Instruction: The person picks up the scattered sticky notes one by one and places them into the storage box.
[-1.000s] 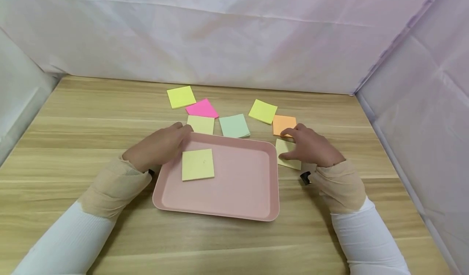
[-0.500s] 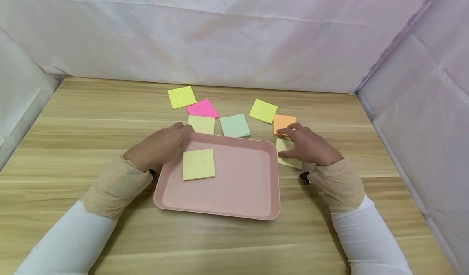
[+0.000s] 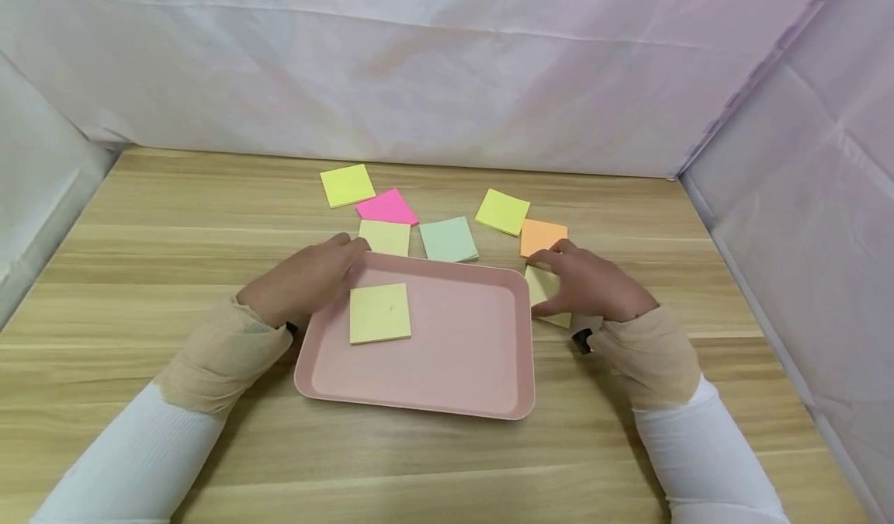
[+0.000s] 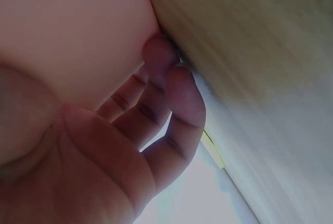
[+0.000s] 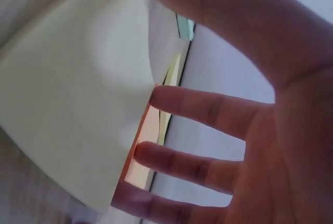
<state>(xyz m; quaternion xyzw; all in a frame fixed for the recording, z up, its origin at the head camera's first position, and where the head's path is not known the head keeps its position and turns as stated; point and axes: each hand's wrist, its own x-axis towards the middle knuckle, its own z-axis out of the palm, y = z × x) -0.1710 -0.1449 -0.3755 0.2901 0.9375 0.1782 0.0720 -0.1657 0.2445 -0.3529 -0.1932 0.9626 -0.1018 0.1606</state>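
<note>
One pale yellow pad point(image 3: 542, 284), partly hidden, pinched by right hand point(image 3: 595, 283); left hand point(image 3: 303, 279) grips pink tray point(image 3: 464, 341)

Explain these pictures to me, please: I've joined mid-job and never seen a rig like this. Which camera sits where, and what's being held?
There's no machine: a person works with two bare hands. The large picture comes from a camera on the head, looking forward and down; the two smaller ones come from the wrists, each close on its own hand.

On the wood-grain table sits a pink rectangular tray with a pale yellow square paper pad inside. Beyond it lie, left to right, a bright yellow pad, hot-pink pad, second pale yellow pad, mint-green pad, second bright yellow pad and orange pad.

The left hand grips the tray's far left corner. The right hand pinches a third pale yellow pad by its edges, beside the tray.
</note>
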